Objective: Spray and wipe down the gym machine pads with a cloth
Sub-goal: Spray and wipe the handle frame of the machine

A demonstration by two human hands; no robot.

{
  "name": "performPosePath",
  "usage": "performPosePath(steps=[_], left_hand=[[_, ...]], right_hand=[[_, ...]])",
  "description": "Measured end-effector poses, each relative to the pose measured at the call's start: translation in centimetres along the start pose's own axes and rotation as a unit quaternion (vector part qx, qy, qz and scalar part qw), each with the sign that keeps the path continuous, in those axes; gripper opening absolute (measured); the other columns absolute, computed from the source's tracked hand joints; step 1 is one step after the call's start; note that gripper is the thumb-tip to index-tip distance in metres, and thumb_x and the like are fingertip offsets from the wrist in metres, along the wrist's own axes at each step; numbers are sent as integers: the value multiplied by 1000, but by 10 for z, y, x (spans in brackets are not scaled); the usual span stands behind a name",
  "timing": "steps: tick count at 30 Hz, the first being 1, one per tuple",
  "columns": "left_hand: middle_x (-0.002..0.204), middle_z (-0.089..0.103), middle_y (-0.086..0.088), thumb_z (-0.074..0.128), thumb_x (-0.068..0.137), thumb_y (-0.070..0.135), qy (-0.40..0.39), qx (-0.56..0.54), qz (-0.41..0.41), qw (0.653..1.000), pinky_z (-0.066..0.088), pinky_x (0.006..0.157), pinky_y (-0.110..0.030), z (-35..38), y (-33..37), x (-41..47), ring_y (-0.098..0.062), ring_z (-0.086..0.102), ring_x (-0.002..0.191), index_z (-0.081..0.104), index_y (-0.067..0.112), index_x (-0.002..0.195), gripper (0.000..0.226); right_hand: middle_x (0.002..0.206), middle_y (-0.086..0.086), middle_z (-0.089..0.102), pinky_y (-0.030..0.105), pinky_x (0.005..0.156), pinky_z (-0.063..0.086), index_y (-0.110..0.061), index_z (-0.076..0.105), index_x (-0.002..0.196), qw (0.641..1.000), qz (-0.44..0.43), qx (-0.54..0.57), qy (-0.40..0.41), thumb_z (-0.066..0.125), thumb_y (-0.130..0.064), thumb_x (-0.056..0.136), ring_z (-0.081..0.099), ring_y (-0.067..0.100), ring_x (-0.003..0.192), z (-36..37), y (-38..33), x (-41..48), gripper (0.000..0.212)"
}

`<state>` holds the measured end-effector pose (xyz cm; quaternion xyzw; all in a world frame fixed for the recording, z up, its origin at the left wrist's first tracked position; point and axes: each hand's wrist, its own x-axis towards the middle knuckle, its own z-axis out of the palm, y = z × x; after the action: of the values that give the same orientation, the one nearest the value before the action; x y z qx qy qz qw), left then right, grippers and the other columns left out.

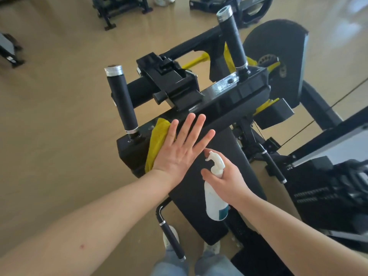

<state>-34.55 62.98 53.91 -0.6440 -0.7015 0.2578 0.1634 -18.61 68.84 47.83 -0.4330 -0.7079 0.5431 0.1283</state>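
Left hand (180, 148), fingers straight and spread, presses a yellow cloth (157, 140) flat on the machine's black pad (191, 198); at its 4 o'clock, the right hand (227, 180) wraps curled fingers round a white spray bottle (215, 204) above the pad.

A gym: a black padded exercise machine (209, 108) with handles (121, 100), more machines (119, 8) on wood floor (59, 96).
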Motion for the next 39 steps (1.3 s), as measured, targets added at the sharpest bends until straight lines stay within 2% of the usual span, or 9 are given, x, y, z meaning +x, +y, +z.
performPosePath(steps=[9,13,15,19,25,30,33,36,39], left_hand=[[160,-32,-30,71,89,20,81,4,4,997,-12,116,-66,-19,23,58,-47,-22,151,-21,16,159,116],[159,29,-24,72,89,11,231,-117,39,965,11,123,-63,-4,19,59,-43,26,149,59,18,135,48],[133,52,-12,75,88,18,308,-200,4,930,34,111,-52,0,16,53,-33,48,126,70,20,109,22],[101,59,-6,82,81,29,320,-359,-107,870,48,76,-36,-12,10,41,-22,55,90,71,19,105,28],[109,64,8,87,78,32,153,-695,-288,640,60,85,-22,-44,5,-11,-13,67,101,57,24,117,50],[121,72,3,82,80,34,27,-909,-309,278,56,98,-44,-42,4,-64,-23,68,118,59,28,127,52],[118,75,0,56,100,9,35,-932,-330,142,60,85,-36,-49,2,-79,-20,72,110,62,24,127,31],[117,75,-3,52,103,11,80,-926,-359,86,59,86,-38,-49,1,-88,-22,73,108,64,22,125,27],[102,70,4,52,104,12,151,-872,-435,169,53,92,-33,-42,-3,-98,-16,66,108,66,23,114,21]], right_hand=[[112,-31,58,28,79,57,-60,48,130,997,30,24,64,71,-36,93,64,7,100,-44,17,6,49],[109,-28,58,27,80,54,-53,54,118,999,23,2,34,71,-34,93,62,7,99,-60,17,4,36],[108,-28,57,20,78,50,-54,54,108,999,-2,-25,-36,72,-33,93,62,3,99,-64,8,5,31],[111,-30,56,8,76,43,-52,56,101,988,-47,-40,-139,74,-30,93,58,-7,104,-54,-15,3,31],[92,-20,69,17,72,51,-44,55,101,992,-26,41,-116,76,-27,92,69,1,92,-34,-29,1,28],[102,-24,71,21,79,61,-51,50,135,977,-75,102,-174,76,-23,93,71,5,101,-32,-46,-5,56],[109,-20,69,25,84,60,-63,41,141,972,-73,52,-216,79,-31,91,70,6,103,-20,-59,-9,70],[91,-15,69,20,69,55,-47,61,105,983,-71,-24,-167,79,-30,88,71,10,84,-7,-73,-12,30],[81,-6,68,26,64,58,-23,62,89,994,-32,-5,-104,75,-24,90,70,17,77,0,-76,-13,13]])
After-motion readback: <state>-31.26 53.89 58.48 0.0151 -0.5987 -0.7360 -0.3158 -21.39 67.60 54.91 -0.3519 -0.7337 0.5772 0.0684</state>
